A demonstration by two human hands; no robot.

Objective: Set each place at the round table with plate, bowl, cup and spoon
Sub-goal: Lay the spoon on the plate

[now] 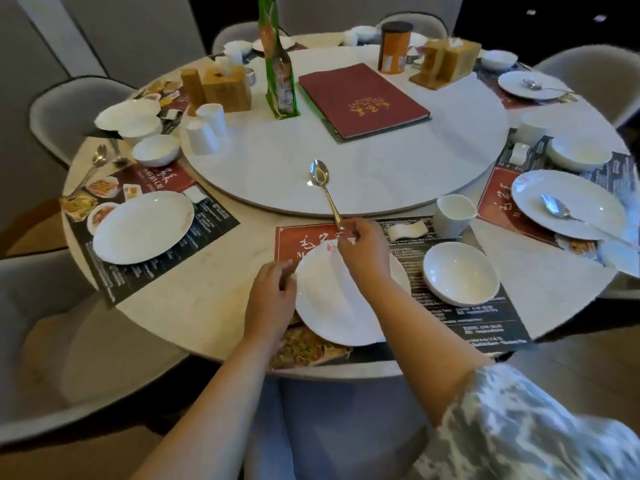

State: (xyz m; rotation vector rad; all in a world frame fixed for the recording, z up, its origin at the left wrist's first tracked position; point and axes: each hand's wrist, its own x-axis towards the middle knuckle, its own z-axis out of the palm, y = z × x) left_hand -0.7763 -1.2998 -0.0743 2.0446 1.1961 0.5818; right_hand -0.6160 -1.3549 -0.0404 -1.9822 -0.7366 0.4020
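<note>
At the near place a white plate (pixel 332 306) lies on a printed placemat (pixel 467 317). My left hand (pixel 272 299) holds the plate's left rim with curled fingers. Above the plate's far edge my right hand (pixel 363 251) pinches the handle end of a metal spoon (pixel 323 188), whose bowl points away over the turntable. To the right of the plate stand a white bowl (pixel 460 273), a white cup (pixel 452 216) and a small white spoon rest (pixel 407 231).
A white turntable (pixel 381 161) carries a red menu (pixel 362 98), a green packet (pixel 278 64), wooden tissue boxes and cups. The left place has a plate (pixel 142 226), a bowl (pixel 156 150) and spoons; the right place has a plate with a spoon (pixel 568 204). Grey chairs ring the table.
</note>
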